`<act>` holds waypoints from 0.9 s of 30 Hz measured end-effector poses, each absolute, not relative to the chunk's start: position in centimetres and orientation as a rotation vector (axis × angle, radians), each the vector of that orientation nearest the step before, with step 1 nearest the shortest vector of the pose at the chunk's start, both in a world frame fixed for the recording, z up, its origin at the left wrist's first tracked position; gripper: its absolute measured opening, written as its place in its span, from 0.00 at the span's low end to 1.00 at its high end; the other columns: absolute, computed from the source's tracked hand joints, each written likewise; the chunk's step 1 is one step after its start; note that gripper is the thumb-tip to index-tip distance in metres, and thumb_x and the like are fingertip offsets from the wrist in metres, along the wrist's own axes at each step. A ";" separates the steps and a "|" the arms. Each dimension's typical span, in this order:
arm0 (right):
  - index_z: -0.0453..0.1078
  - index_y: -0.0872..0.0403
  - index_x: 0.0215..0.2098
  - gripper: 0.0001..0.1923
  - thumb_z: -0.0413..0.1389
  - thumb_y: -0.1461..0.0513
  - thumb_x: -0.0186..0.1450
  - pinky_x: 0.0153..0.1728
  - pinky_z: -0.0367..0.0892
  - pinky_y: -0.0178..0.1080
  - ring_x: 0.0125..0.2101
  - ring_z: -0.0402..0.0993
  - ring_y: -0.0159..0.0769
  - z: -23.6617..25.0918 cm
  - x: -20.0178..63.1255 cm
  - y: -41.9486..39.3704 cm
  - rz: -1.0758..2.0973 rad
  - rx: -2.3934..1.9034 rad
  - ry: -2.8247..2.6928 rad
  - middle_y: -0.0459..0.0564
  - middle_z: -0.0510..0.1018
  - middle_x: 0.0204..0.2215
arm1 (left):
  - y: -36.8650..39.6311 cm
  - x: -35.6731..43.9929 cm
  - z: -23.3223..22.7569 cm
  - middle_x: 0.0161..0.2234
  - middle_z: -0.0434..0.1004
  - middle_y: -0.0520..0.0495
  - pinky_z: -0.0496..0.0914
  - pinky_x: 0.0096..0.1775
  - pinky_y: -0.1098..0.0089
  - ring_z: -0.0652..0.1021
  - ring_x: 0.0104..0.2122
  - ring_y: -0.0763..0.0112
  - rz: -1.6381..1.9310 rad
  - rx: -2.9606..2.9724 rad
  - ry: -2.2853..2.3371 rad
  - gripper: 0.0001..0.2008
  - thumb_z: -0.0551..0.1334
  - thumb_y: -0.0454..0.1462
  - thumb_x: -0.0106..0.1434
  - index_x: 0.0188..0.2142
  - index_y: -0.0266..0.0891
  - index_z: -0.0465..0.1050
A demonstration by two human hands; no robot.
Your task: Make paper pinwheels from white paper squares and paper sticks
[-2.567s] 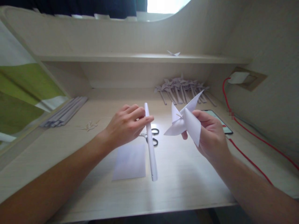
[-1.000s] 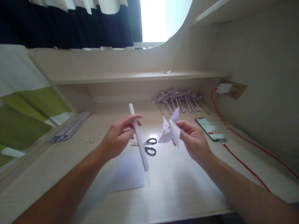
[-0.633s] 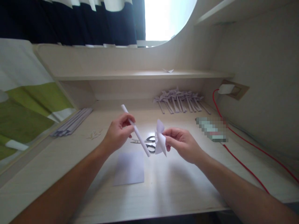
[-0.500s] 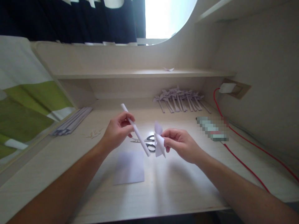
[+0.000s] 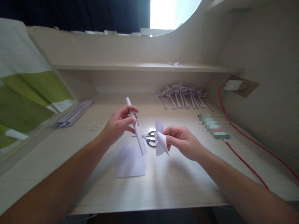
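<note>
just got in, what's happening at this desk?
A person holds a rolled paper stick in the left hand and a folded paper pinwheel head in the right hand, close together above the desk. Scissors and a paper sheet lie beneath; finished pinwheels are piled at the back.

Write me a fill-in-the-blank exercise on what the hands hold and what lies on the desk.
1. The left hand holds a rolled paper ____.
2. The right hand pinches a folded paper ____.
3. On the desk between the two hands lie black-handled ____.
4. The flat white sheet lies just below the ____ hand.

Missing words: tube; pinwheel; scissors; left
</note>
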State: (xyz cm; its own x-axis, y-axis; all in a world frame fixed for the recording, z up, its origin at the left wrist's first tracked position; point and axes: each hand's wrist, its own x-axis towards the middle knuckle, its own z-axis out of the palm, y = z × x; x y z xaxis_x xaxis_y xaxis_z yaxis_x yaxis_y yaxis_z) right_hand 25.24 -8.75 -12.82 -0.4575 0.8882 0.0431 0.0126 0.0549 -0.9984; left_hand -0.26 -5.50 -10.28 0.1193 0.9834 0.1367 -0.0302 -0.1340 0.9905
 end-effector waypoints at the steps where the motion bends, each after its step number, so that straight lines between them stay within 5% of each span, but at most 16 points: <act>1: 0.78 0.57 0.33 0.11 0.66 0.56 0.63 0.29 0.69 0.36 0.25 0.72 0.31 -12.8 25.2 -8.8 1.493 -0.931 -1.592 0.47 0.78 0.26 | -5.5 -0.2 -10.3 0.31 0.72 0.54 0.75 0.23 0.74 0.76 0.29 0.71 1.218 1.362 1.046 0.18 0.67 0.31 0.51 0.43 0.39 0.74; 8: 0.78 0.57 0.34 0.12 0.67 0.56 0.63 0.29 0.69 0.36 0.25 0.73 0.31 -13.1 25.2 -8.7 1.509 -0.922 -1.588 0.47 0.79 0.26 | -5.2 -0.1 -11.4 0.25 0.67 0.56 0.65 0.20 0.75 0.70 0.21 0.75 1.159 1.525 1.149 0.22 0.68 0.41 0.61 0.54 0.38 0.76; 13: 0.78 0.57 0.33 0.10 0.66 0.57 0.63 0.29 0.69 0.36 0.25 0.73 0.31 -13.3 25.2 -8.6 1.497 -0.914 -1.586 0.47 0.78 0.26 | -5.0 -0.3 -12.3 0.21 0.63 0.56 0.60 0.21 0.73 0.66 0.19 0.73 1.192 1.710 1.321 0.16 0.60 0.41 0.66 0.50 0.39 0.79; 22: 0.78 0.57 0.34 0.11 0.67 0.56 0.63 0.28 0.68 0.35 0.24 0.72 0.31 -13.7 25.1 -8.4 1.502 -0.896 -1.578 0.46 0.78 0.25 | -5.1 0.8 -12.0 0.20 0.60 0.57 0.54 0.22 0.71 0.59 0.19 0.73 1.259 1.746 1.468 0.20 0.57 0.38 0.61 0.49 0.39 0.82; 27: 0.78 0.57 0.34 0.11 0.67 0.56 0.63 0.28 0.69 0.35 0.24 0.72 0.31 -13.6 25.1 -8.5 1.512 -0.888 -1.580 0.46 0.78 0.25 | -3.4 2.2 -10.6 0.17 0.61 0.55 0.53 0.22 0.70 0.61 0.18 0.72 1.173 1.775 1.555 0.15 0.57 0.36 0.56 0.34 0.38 0.83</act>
